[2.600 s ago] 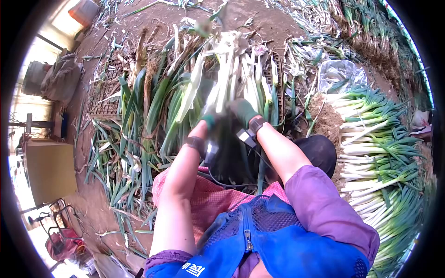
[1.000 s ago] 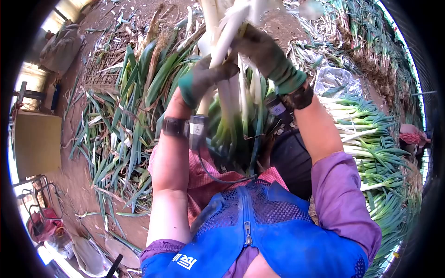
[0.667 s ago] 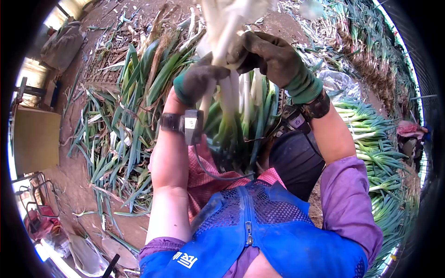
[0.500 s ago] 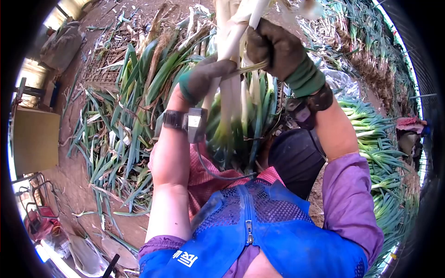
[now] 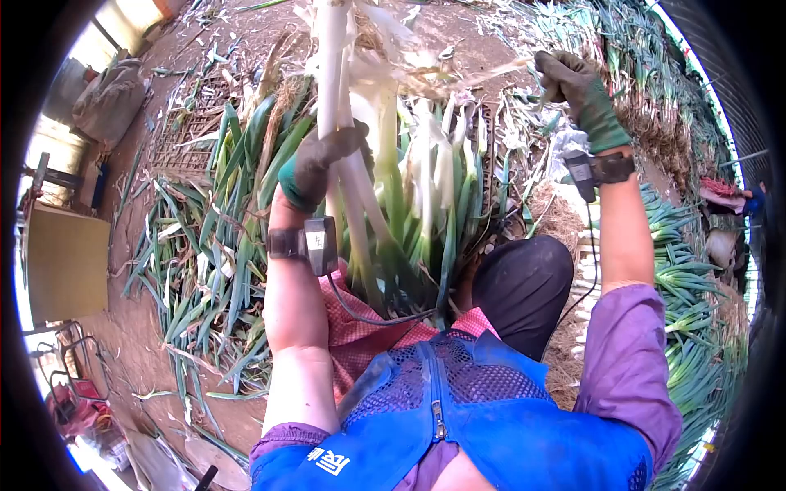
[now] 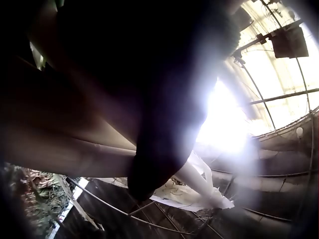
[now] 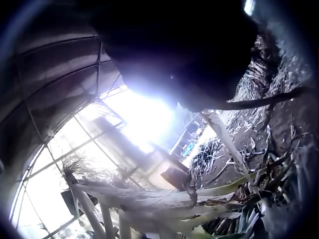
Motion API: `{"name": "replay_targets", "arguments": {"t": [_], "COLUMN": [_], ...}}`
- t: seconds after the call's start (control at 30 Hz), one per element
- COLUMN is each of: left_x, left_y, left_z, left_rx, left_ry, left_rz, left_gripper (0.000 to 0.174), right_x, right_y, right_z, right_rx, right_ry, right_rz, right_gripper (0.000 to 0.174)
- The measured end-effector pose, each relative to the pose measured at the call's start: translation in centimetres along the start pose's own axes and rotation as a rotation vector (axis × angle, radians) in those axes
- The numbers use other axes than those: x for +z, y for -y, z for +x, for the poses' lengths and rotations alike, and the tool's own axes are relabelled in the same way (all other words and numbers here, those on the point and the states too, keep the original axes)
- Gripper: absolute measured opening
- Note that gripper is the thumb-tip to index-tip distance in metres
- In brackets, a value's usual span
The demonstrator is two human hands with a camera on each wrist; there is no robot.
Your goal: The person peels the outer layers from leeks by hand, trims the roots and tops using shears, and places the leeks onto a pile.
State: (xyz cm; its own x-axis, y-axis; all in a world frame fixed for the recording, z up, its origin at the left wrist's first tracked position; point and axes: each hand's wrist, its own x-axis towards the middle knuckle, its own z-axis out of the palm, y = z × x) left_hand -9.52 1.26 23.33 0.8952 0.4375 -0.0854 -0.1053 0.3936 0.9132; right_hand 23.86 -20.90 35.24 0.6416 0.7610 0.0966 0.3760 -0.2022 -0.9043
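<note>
My gloved left hand grips a few thick green onions around their white stalks, roots up and leaves hanging toward my lap. In the left wrist view the dark glove covers much of the pale stalks. My gloved right hand is out to the right with fingers curled, pinching a thin pale strip of onion skin that trails back toward the stalks. The right wrist view shows the strip running from the dark fingertips. Loose, torn skins hang around the root end.
More green onions stand in front of my knees. A heap of leaves and trimmings lies to the left. Trimmed onions are stacked on the right, near a clear plastic bag. Unpeeled bunches lie at the far right.
Both hands rise from low between my knees to the stalks. The right hand then takes hold of skin and pulls it away to the right, while the left hand shifts slightly left with the onions.
</note>
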Motion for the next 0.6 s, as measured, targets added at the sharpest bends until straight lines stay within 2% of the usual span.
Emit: {"name": "replay_targets", "arguments": {"t": [0.03,0.07,0.1,0.17,0.2,0.23,0.27,0.33,0.37,0.43,0.47,0.57,0.6], "left_x": [0.2,0.6,0.7,-0.6,-1.2,-2.1,-2.1,-1.9,-1.6,-1.3,-1.8,-1.8,-1.4], "left_y": [-0.1,-0.3,-0.8,-0.7,-0.7,-0.1,-0.1,0.2,0.5,1.3,1.9,2.4,2.3], "left_z": [-0.2,-0.3,-0.2,0.2,0.4,0.9,1.0,1.2,1.6,2.2,2.6,3.1,3.1], "left_rx": [-0.007,0.044,0.120,0.111,0.071,0.141,0.131,0.091,0.059,0.009,0.000,-0.006,-0.002], "left_ry": [-0.003,-0.106,-0.174,-0.321,-0.381,-0.400,-0.418,-0.438,-0.439,-0.426,-0.400,-0.411,-0.431], "left_rz": [0.007,0.059,0.039,-0.001,-0.030,-0.041,-0.032,-0.028,-0.032,-0.014,0.036,0.078,0.071], "left_gripper": [0.042,0.041,0.043,0.041,0.039,0.038,0.038,0.037,0.036,0.031,0.034,0.032,0.030], "right_x": [0.9,2.0,3.6,5.2,7.0,9.5,12.4,17.0,19.8,23.8,24.2,25.2,25.4], "right_y": [-1.1,-2.2,-2.1,-8.3,-10.3,-12.0,-14.7,-18.0,-19.0,-21.2,-18.5,-17.9,-18.3], "right_z": [-0.1,-0.1,-0.5,0.2,-0.5,-1.5,-2.3,-5.3,-6.1,-8.7,-8.9,-7.9,-7.7], "right_rx": [-0.014,-0.057,0.076,0.044,0.003,-0.039,0.381,0.134,0.335,0.244,0.341,0.436,0.414], "right_ry": [-0.021,-0.079,-0.100,0.024,0.151,0.279,0.316,0.464,0.497,0.198,0.173,0.243,0.104], "right_rz": [0.113,0.233,0.334,-0.159,-0.416,-0.675,-0.370,-0.691,-0.642,-0.755,-0.731,-0.725,-0.690], "right_gripper": [0.030,0.028,0.025,0.033,0.032,0.030,0.034,0.044,0.046,0.044,0.040,0.039,0.037]}}
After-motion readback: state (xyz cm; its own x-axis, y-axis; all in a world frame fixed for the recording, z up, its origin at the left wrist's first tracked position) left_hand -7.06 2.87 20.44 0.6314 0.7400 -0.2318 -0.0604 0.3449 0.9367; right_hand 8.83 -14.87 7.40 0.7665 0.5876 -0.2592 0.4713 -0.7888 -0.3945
